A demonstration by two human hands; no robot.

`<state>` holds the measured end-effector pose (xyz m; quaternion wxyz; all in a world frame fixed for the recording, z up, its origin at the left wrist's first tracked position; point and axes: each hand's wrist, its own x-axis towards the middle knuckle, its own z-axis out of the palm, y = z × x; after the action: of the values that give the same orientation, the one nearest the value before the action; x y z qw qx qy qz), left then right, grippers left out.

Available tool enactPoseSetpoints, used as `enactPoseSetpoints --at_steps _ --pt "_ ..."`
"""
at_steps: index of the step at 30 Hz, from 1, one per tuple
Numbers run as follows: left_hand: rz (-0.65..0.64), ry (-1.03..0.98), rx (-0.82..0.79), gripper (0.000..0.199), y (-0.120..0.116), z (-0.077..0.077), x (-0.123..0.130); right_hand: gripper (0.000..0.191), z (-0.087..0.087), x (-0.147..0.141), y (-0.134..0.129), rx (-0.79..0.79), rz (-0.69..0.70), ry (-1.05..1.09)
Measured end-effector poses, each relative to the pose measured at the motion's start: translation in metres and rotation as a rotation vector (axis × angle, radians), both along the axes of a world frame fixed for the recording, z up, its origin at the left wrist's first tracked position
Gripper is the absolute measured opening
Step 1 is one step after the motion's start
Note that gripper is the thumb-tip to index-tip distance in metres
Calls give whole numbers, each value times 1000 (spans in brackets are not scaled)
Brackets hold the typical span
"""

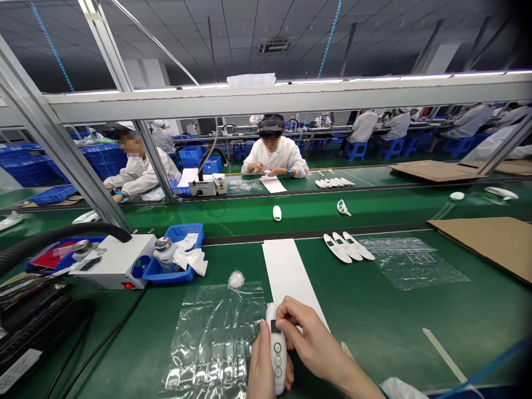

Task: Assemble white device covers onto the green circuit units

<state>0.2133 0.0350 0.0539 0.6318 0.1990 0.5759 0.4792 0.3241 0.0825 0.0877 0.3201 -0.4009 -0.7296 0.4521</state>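
Note:
A slim white handheld device [278, 357] with round grey-ringed buttons and a small dark window stands upright at the lower middle. My left hand [262, 360] is wrapped round its lower body. My right hand [305, 332] is closed in a pinch at the dark window near its top; anything between those fingertips is hidden. Behind the hands lies a long white sheet [288, 271]. To the left, a clear plastic sheet [216, 332] is spread on the green table, with a small crumpled clear ball [236, 279] at its top edge.
Several white shells [337, 248] and another plastic sheet [411, 263] lie to the right, near cardboard [490, 241]. A white box [118, 260] and a blue tray [168, 277] with a bottle stand left. Across the green belt [233, 213], a person in white [276, 152] works.

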Motion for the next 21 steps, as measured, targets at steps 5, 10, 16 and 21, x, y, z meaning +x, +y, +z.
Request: enactPoseSetpoints --at_steps 5,10,16,21 --pt "-26 -25 37 79 1 -2 0 17 -2 0 0 -14 -2 6" --pt "-31 -32 30 80 1 -3 -1 16 -5 0 0 -33 -4 16" --pt "-44 -40 37 74 1 -6 -2 16 -5 0 0 -75 10 51" --pt "-31 -58 44 74 0 -5 -1 16 -5 -1 0 -61 9 34"
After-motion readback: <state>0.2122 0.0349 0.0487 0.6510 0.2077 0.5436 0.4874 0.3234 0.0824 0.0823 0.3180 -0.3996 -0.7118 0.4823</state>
